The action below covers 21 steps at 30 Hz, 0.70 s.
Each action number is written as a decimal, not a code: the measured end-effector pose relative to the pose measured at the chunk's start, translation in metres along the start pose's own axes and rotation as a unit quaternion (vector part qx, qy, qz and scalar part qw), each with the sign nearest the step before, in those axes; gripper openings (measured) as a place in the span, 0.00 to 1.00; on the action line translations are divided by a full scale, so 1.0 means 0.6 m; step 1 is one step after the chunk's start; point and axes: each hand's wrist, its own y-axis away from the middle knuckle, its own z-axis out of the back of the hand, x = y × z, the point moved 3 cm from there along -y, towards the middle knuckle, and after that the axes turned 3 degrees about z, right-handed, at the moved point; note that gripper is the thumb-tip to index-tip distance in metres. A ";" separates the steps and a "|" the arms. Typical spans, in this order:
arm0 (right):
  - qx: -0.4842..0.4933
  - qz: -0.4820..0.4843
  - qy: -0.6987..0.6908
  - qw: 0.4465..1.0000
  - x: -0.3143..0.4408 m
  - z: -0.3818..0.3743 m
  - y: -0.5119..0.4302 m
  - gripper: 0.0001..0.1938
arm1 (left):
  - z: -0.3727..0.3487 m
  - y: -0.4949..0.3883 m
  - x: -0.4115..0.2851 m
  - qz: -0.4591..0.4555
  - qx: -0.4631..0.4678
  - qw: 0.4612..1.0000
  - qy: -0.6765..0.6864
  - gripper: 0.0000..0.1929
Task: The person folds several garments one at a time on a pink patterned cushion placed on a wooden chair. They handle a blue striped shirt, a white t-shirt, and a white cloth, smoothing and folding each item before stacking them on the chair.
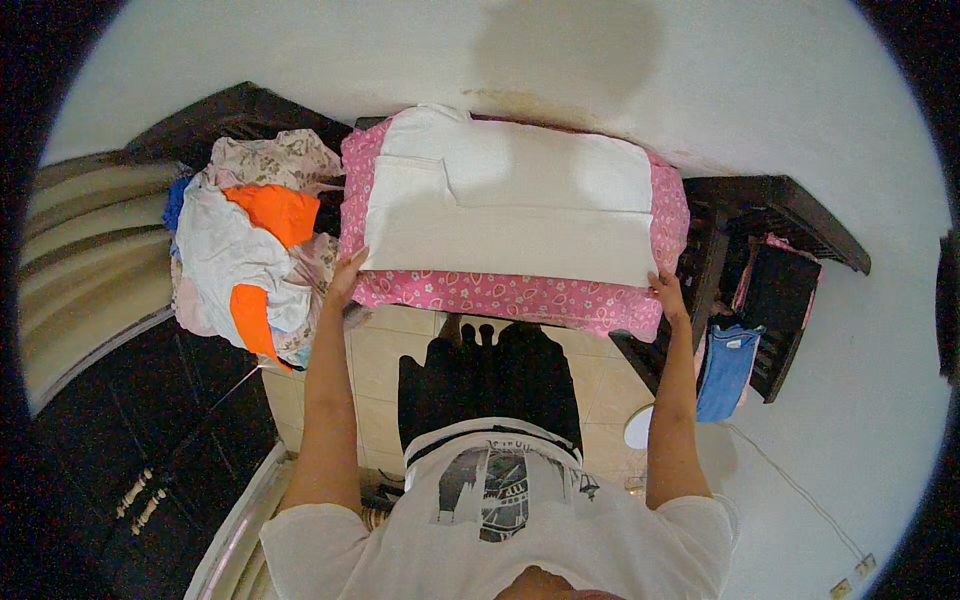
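A white garment (510,232), folded lengthwise with one sleeve lying over its left part, is spread on a pink patterned cloth (480,294) that covers a raised surface. At the garment's near left corner, my left hand (347,276) pinches the fabric edge between thumb and fingers. My right hand (667,292) grips the near right corner in the same way. The near edge runs fairly straight between both hands, with the pink cloth showing below it.
Left of the surface is a heap of clothes (232,247) with white, floral and orange pieces. To the right, a dark wooden rack (780,202) holds folded blue jeans (727,371) and dark cloth (780,285). A wall (420,45) rises behind; a cable (795,487) runs to sockets at lower right.
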 end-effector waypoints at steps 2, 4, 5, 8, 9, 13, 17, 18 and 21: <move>0.017 -0.002 -0.030 0.999 -0.006 -0.002 0.003 0.12 | 0.012 -0.019 0.029 -0.011 0.018 0.999 0.049 0.19; 0.014 0.004 -0.038 0.999 -0.019 0.002 0.003 0.12 | 0.013 -0.024 0.038 -0.008 0.035 0.997 0.071 0.19; 0.006 0.013 -0.030 0.999 -0.025 0.004 0.000 0.12 | 0.016 -0.023 0.044 0.000 0.040 0.997 0.069 0.18; -0.012 0.018 0.008 1.000 -0.061 0.009 -0.019 0.13 | 0.038 -0.043 0.077 0.016 0.042 0.997 0.066 0.18; -0.018 0.018 0.024 0.999 -0.066 0.005 -0.026 0.13 | 0.036 -0.045 0.078 0.019 0.041 0.997 0.066 0.18; -0.083 0.018 0.050 0.995 -0.081 -0.020 -0.036 0.18 | 0.028 -0.047 0.090 -0.041 0.011 0.992 0.119 0.14; -0.068 0.027 0.217 0.973 -0.053 -0.019 -0.040 0.24 | 0.041 -0.046 0.092 -0.172 -0.065 0.983 0.013 0.10; -0.074 0.032 0.272 0.959 -0.049 -0.020 -0.038 0.25 | 0.034 -0.044 0.083 -0.208 -0.080 0.974 -0.044 0.09; -0.130 0.075 0.354 0.923 -0.035 -0.029 -0.027 0.22 | -0.006 -0.034 0.057 -0.295 -0.262 0.878 -0.270 0.15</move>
